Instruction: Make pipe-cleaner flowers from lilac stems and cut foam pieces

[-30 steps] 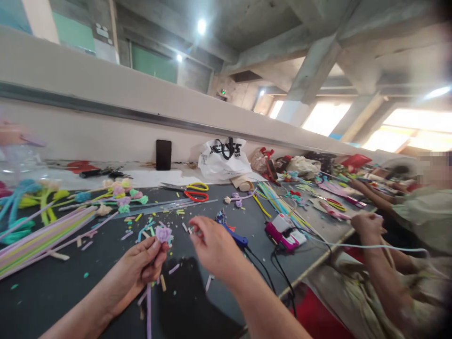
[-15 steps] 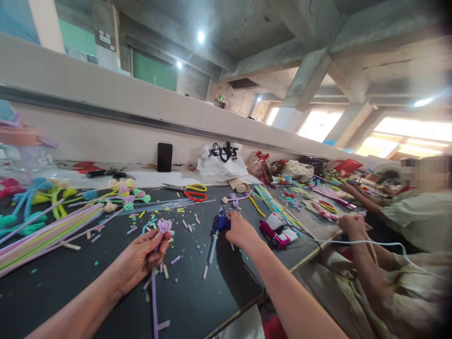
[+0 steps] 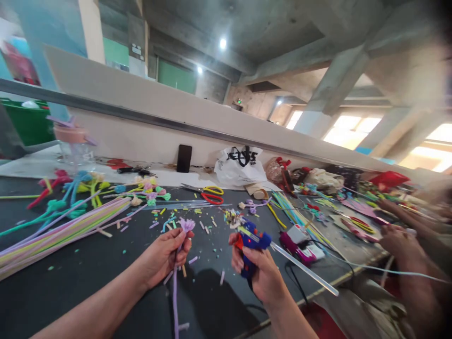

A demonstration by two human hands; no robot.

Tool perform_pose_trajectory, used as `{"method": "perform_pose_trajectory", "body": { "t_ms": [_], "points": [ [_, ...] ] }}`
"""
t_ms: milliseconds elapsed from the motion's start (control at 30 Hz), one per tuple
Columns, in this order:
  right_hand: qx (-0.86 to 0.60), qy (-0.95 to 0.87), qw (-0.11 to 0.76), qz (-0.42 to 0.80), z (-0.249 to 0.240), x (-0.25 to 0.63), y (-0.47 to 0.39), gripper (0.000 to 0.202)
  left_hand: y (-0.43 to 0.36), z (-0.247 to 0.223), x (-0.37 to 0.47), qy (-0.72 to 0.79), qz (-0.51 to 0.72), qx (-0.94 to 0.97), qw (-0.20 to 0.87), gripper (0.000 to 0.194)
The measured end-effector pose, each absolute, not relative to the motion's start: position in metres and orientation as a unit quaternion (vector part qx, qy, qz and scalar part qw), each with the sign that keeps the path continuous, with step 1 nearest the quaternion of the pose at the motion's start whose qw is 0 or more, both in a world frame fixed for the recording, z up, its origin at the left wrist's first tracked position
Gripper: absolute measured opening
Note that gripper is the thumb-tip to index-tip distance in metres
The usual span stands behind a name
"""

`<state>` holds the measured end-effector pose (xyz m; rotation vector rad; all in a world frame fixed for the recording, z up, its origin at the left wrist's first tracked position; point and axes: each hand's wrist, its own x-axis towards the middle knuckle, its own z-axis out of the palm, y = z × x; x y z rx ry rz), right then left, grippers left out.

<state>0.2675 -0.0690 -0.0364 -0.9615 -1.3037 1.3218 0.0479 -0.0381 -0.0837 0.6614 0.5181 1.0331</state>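
Near the table edge [image 3: 369, 265], right hand [image 3: 259, 273] grips glue gun [image 3: 254, 238]; left hand [image 3: 165, 254] pinches flower [image 3: 187, 225].

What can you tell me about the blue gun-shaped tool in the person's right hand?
The blue tool looks like a plastic glue gun, with a pale yellowish patch and a small glowing red spot on its side. An orange-red trigger shows near the fingers of the right hand, which grips the handle. A translucent stick juts from its back, slanting toward the picture's lower right. It is held over the dark table. Multicoloured bits crowd its front, hiding the tip.
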Motion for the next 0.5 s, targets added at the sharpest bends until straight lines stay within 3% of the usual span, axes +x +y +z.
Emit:
{"method": "perform_pose_trajectory", "body": {
  "t_ms": [100,200,500],
  "points": [
    [-0.361,-0.474,0.506,0.624,-0.048,0.247,-0.084,0.022,-0.039,-0.083,0.05,0.252,0.493,0.306,0.774,0.018],
    [-0.365,-0.466,0.509,0.625,-0.058,0.236,-0.086,0.022,-0.041,-0.081,0.052,0.27,0.499,0.307,0.764,0.018],
    [-0.532,-0.594,0.436,0.418,-0.072,0.232,-0.088,0.03,-0.044,-0.079,0.057,0.275,0.501,0.33,0.751,0.019]
  ]
}}
